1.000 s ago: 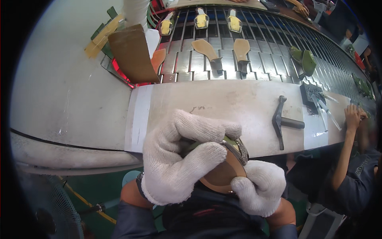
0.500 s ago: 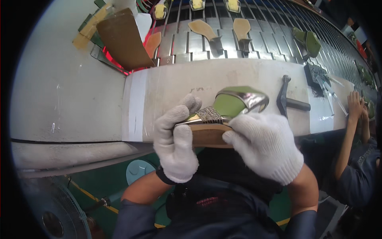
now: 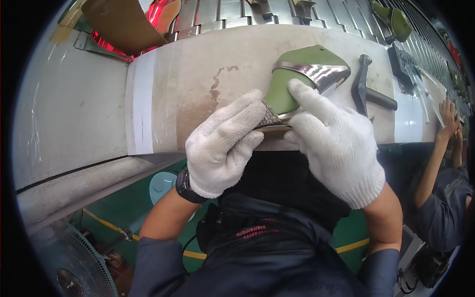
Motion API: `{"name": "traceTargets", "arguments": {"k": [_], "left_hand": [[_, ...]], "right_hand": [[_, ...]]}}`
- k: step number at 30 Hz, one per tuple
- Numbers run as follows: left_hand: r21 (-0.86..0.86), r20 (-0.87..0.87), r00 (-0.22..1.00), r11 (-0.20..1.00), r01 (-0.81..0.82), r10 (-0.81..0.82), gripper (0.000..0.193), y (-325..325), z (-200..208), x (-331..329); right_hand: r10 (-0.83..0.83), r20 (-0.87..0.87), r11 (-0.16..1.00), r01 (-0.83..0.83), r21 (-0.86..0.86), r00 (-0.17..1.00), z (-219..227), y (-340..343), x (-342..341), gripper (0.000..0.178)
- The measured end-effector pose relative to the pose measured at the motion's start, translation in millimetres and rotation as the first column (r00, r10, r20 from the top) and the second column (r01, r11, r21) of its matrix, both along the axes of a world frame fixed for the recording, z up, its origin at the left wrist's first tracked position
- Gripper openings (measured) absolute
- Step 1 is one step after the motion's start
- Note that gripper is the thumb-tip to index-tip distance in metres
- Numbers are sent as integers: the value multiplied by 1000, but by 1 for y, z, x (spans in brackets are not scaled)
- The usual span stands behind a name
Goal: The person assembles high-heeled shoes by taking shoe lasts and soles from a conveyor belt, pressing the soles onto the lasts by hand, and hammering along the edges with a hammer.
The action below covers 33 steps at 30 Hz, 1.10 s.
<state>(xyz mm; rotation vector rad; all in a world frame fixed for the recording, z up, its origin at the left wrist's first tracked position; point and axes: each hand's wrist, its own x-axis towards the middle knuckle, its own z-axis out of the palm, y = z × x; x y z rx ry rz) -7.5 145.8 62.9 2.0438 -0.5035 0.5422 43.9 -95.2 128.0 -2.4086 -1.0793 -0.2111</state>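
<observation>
Between my gloved hands is a shoe on a green last [image 3: 286, 91], above the near edge of the bench. A shiny silver strap [image 3: 311, 74] crosses the last's far part, and a glittering band [image 3: 269, 116] runs across it nearer me. My left hand [image 3: 225, 143], in a white knit glove, is closed round the glitter-band end and hides much of it. With its index finger laid along the green last, my right hand [image 3: 339, 148] grips the near right side. Only a thin tan edge of the sole [image 3: 274, 129] shows beneath, between the hands.
A hammer [image 3: 363, 86] lies on the bench [image 3: 183, 99] to the right, near a dark block [image 3: 402, 69] and clear strips. Beyond runs a slatted metal conveyor [image 3: 277, 22] with shoe parts. At far right are a co-worker's hands [image 3: 449, 119]. A fan [image 3: 74, 267] stands lower left.
The shoe has been tilted so its tan sole is mostly out of sight and more of the green last shows. My left fingers have closed over the glitter band; the whole view has shifted.
</observation>
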Motion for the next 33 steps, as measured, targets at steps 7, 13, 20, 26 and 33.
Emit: {"name": "traceTargets", "arguments": {"k": [7, 13, 20, 26, 33], "left_hand": [[23, -50, 997, 998, 52, -50, 36, -7, 23, 12], [124, -55, 998, 992, -1, 8, 35, -19, 32, 17], [433, -252, 967, 897, 82, 33, 23, -33, 81, 55], [412, -257, 941, 856, 312, -219, 54, -77, 62, 185], [-392, -398, 771, 852, 348, -498, 38, -44, 48, 148]], "right_hand": [[-27, 3, 999, 27, 38, 1000, -1, -1, 0, 22], [-32, 18, 998, 31, 61, 999, 6, 1, 3, 22], [-147, 126, 948, 176, -265, 981, 16, -41, 14, 27], [-212, 288, 959, 256, -125, 934, 48, -60, 19, 30], [-251, -191, 894, 303, 331, 949, 53, -39, 8, 76]]}}
